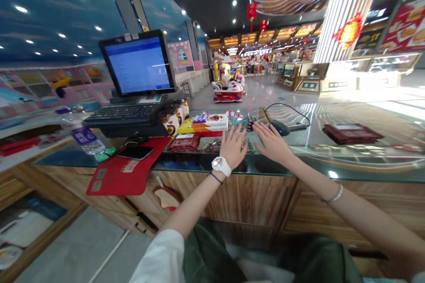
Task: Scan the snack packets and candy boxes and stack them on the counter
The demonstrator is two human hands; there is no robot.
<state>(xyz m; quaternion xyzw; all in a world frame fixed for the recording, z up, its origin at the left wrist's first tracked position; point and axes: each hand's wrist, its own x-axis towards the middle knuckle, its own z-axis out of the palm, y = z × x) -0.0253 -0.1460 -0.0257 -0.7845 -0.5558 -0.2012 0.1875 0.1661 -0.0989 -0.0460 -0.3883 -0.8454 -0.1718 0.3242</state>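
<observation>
My left hand (233, 147), with a white watch on the wrist, rests palm down on the glass counter (348, 159), fingers spread and holding nothing. My right hand (271, 141) lies flat beside it, fingers stretched toward a black barcode scanner (282, 128) with a cable. Just ahead of both hands lie small snack packets (241, 120) and flat boxes of sweets (207, 123). A dark red packet (185, 143) sits to the left of my left hand.
A till screen (137, 64) and keyboard (122, 114) stand at the left, with a phone (136, 152) on a red mat (122, 170) and a water bottle (84, 137). A dark red box (352, 133) lies at the right. Beyond is a mall hall with kiddie rides (228, 89).
</observation>
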